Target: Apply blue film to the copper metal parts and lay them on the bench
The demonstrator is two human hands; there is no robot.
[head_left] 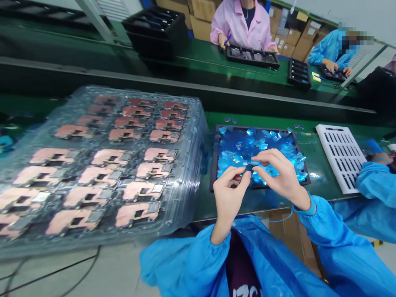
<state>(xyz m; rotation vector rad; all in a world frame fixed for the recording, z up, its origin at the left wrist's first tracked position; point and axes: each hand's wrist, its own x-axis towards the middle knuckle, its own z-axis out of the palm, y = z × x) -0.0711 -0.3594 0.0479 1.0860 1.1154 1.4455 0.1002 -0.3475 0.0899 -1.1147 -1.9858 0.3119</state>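
Note:
My left hand (228, 194) and my right hand (280, 175) meet over the near edge of a black tray (213, 165) heaped with shiny blue film scraps (256, 148). Both pinch one small dark part (248, 168) between thumb and fingers, the left from below-left, the right from the right. Blue sleeves cover both my arms. To the left, a tall stack of clear plastic trays (102, 165) holds rows of copper-coloured circuit boards.
A white slotted plate (340, 156) lies right of the black tray, beside another person's blue sleeve (373, 181). Across the green belt, one person in pink (244, 22) and one in blue (331, 51) work over black trays (252, 55). Cardboard boxes stand behind them.

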